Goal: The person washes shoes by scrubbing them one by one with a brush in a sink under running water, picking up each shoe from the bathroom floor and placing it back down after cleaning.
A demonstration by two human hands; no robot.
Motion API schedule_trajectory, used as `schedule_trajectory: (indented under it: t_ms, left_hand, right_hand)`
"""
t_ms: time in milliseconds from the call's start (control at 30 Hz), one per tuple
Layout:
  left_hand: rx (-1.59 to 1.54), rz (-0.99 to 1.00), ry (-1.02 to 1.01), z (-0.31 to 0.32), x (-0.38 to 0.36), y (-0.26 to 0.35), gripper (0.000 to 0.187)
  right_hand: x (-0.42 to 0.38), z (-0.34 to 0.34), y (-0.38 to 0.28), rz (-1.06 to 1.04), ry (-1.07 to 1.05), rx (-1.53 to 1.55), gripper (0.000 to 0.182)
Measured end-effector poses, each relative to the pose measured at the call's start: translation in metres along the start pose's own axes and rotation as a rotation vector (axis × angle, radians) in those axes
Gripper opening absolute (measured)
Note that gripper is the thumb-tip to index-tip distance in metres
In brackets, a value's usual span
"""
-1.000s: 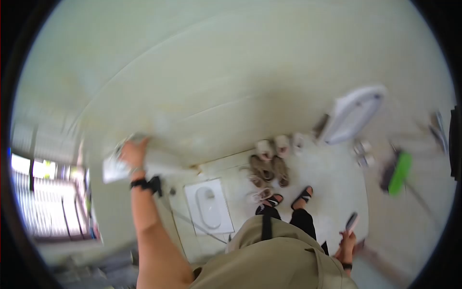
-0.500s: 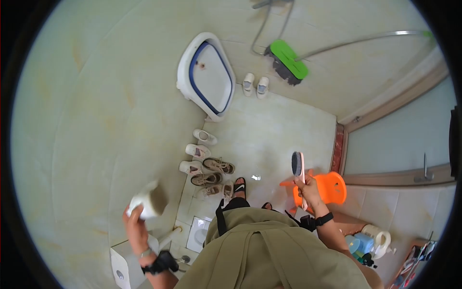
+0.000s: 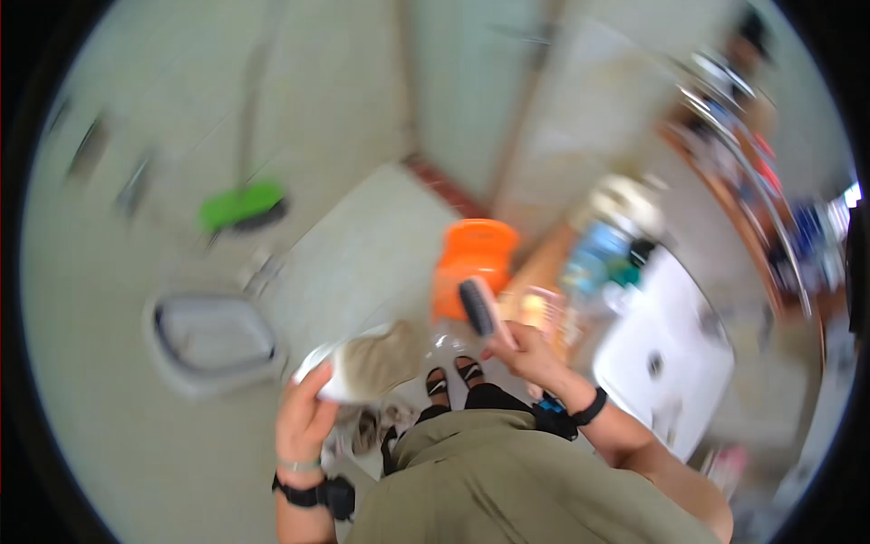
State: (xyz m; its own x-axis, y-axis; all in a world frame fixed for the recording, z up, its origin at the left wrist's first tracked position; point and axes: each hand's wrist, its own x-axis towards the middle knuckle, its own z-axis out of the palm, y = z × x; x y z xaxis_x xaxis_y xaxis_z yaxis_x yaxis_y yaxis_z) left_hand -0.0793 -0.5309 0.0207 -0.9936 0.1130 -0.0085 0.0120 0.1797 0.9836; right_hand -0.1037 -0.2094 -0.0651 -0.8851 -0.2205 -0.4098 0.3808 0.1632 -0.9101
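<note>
My left hand (image 3: pixel 306 412) grips a white shoe (image 3: pixel 362 363) by one end, its beige sole side facing up and to the right. My right hand (image 3: pixel 530 352) is closed on the handle of a pink brush (image 3: pixel 489 313), whose dark bristles face left. The shoe and the brush are apart, with the brush to the right of the shoe. Below and between them my feet show in black sandals (image 3: pixel 438 385). The picture is blurred by motion.
An orange stool (image 3: pixel 476 249) stands beyond the brush. At the right are a white sink (image 3: pixel 666 354) and blurred bottles (image 3: pixel 598 258) on a counter. A basin (image 3: pixel 213 340) and a green broom (image 3: pixel 243 207) are at the left. More shoes (image 3: pixel 367 431) lie below the held shoe.
The view has turned right, bringing the sink and counter into sight. Both hands still hold the shoe and the brush, which are now closer together.
</note>
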Motion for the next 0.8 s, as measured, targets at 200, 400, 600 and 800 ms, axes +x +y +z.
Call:
schedule_trajectory:
  t_ms: [200,400,600,800]
  left_hand:
    - [-0.274,0.093,-0.458,0.010,0.064,-0.006,0.044]
    - [-0.802,-0.253,-0.645,0.099,0.091,-0.004,0.060]
    - [-1.146,-0.540,-1.050,0.255,0.074,0.038,0.055]
    - [-1.030,-0.644,-0.960,0.382,0.045,0.044,0.051]
  right_hand:
    - [-0.121,-0.014,-0.001,0.125,0.493,0.218,0.027]
    - [-0.231,-0.097,0.067,0.141,1.191,0.631,0.022]
    - [-0.282,-0.255,0.103,-0.233,1.522,0.489,0.027]
    - [-0.266,-0.336,0.119,-0.184,1.366,0.427,0.024]
